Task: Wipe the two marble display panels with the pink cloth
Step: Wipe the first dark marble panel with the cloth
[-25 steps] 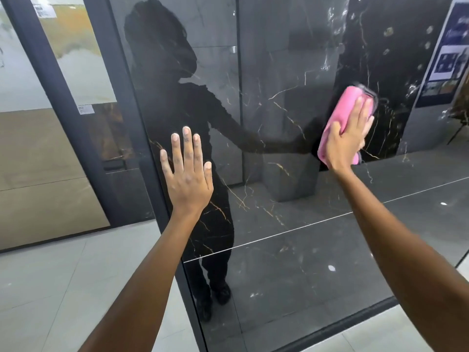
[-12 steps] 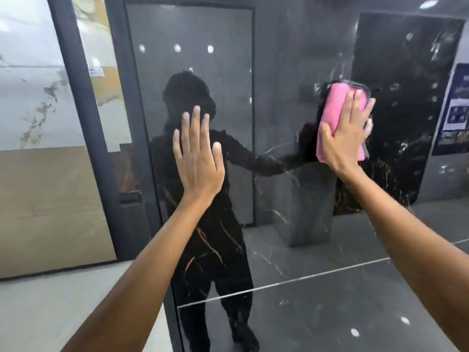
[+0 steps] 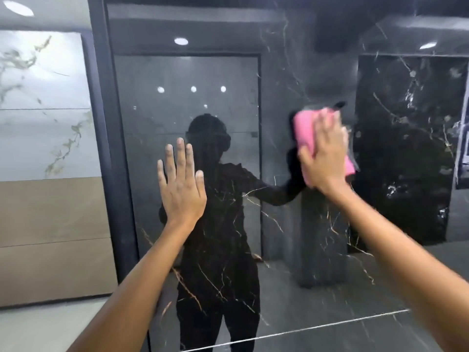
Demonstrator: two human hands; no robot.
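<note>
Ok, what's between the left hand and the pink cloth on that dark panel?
Head view: nothing solid. Between the left hand and the pink cloth there is only bare black marble panel, which shows the person's dark reflection and thin gold veins.

A dark frame post (image 3: 111,148) stands upright left of centre; beyond it, a white veined slab (image 3: 43,102) sits above a beige slab (image 3: 50,237).

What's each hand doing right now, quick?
Left hand: open, fingers straight, flat on the black panel.
Right hand: open, fingers straight, pressing the cloth against the panel.
</note>
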